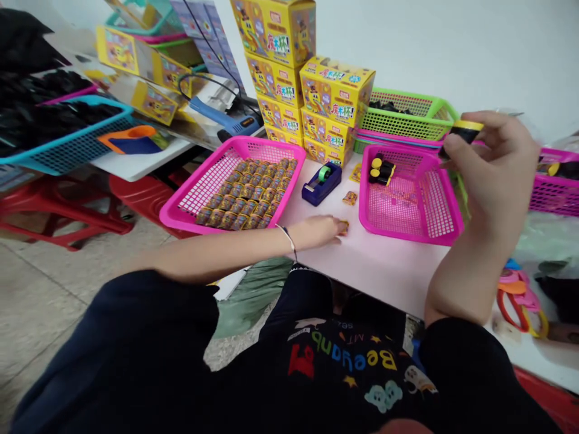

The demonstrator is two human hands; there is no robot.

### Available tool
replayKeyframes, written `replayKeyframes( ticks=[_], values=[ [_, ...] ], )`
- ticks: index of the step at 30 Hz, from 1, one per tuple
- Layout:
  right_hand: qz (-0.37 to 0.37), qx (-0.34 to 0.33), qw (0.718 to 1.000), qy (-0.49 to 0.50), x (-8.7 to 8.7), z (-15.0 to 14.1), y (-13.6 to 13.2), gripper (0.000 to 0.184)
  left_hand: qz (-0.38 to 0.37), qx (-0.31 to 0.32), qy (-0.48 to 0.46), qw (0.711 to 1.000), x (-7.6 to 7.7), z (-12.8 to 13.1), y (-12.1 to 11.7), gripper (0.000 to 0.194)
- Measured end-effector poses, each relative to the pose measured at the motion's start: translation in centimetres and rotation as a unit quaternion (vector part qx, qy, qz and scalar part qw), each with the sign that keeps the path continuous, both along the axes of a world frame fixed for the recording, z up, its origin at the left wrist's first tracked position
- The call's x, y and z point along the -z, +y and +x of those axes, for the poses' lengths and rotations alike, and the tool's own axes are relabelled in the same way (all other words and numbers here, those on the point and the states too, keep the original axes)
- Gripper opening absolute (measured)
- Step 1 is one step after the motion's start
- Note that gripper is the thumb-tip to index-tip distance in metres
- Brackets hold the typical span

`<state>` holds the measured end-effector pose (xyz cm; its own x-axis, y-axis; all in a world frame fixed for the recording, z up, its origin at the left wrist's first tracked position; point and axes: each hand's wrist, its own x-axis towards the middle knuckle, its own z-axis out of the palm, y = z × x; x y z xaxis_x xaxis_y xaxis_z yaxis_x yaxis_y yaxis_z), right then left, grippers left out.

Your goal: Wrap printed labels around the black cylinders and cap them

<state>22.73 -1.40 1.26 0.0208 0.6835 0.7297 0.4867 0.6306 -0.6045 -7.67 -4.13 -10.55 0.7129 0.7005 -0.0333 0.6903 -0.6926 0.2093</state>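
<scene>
My left hand (320, 230) rests on the white table (384, 271), fingers pinched on a small yellow-brown sticker (344, 226). My right hand (495, 163) is raised above the table's right side and grips a black toy piece with a yellow cap (462, 134). Just left of that hand, a pink basket (409, 226) holds two or three black-and-yellow toy pieces (380, 170). Another sticker (350, 198) lies loose on the table beside a blue tape dispenser (322, 182).
A pink basket (190, 196) at the left holds several rows of small printed pieces (248, 194). Yellow toy boxes (312, 90) are stacked behind, with green baskets (407, 117) to their right. A blue glue gun (224, 120), blue basket (67, 147), red stools (63, 211) and scissors (520, 295) surround.
</scene>
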Motion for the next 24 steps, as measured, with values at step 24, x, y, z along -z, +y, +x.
replayKeyframes(
  ticks=[24],
  values=[
    [0.037, -0.097, 0.993, 0.049, 0.5, 2.1, -3.5, 0.034, 0.084, -0.150, -0.286, 0.943, -7.3, 1.3, -1.1, 0.046]
  ],
)
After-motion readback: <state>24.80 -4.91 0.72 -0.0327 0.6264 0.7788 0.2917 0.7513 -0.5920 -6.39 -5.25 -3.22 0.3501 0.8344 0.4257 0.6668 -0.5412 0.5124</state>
